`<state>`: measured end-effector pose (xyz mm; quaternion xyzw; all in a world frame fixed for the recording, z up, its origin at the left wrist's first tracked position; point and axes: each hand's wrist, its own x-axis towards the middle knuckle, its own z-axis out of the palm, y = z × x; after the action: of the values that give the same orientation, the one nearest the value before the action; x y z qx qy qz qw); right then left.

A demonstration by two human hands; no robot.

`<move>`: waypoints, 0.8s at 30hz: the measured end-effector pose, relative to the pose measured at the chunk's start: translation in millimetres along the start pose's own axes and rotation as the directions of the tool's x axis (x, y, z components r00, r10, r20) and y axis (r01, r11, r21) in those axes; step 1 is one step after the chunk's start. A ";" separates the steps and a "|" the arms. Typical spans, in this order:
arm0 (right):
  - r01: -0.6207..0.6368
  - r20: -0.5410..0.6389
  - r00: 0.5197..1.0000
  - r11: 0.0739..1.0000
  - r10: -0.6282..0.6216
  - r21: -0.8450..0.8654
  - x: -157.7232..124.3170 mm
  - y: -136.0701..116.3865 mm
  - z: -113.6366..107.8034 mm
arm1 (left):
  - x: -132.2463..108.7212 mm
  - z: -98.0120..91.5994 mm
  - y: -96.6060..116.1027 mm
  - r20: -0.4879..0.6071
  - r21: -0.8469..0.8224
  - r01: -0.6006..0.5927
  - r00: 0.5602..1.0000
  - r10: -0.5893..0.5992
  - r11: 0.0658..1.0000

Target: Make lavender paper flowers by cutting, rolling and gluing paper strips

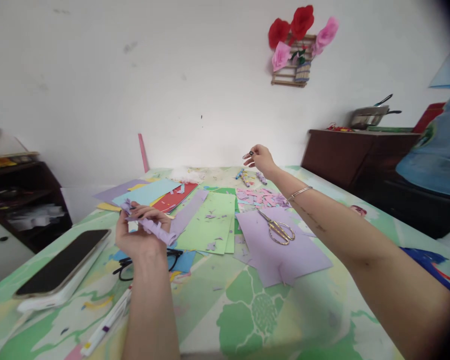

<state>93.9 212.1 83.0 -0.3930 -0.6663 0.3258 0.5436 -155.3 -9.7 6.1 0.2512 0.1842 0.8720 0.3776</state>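
My left hand is closed around a strip of purple paper, cut and curled, above the left side of the table. My right hand reaches over the far side, fingers loosely bent and apart, with nothing visible in them. Below it lie small paper-wrapped sticks and a purple one. Gold-handled scissors rest on a purple sheet in front of my right forearm. Green sheets with purple scraps lie between my hands.
A phone lies on a white box at left, near a white pen and black-framed glasses. Coloured sheets are stacked behind my left hand. Pink and purple scraps cover the far middle. A dark cabinet stands at right.
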 end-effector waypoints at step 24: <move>-0.227 0.065 0.936 0.731 0.347 -0.643 -72.5 44.4 -212.4 | -8.5 31.7 -73.4 -0.139 0.606 0.458 0.866 -0.480 0.650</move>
<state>316.9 171.2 52.6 -0.6182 -0.7135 0.2002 0.2620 -90.4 35.6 -8.4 0.3196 0.5124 0.6297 0.4887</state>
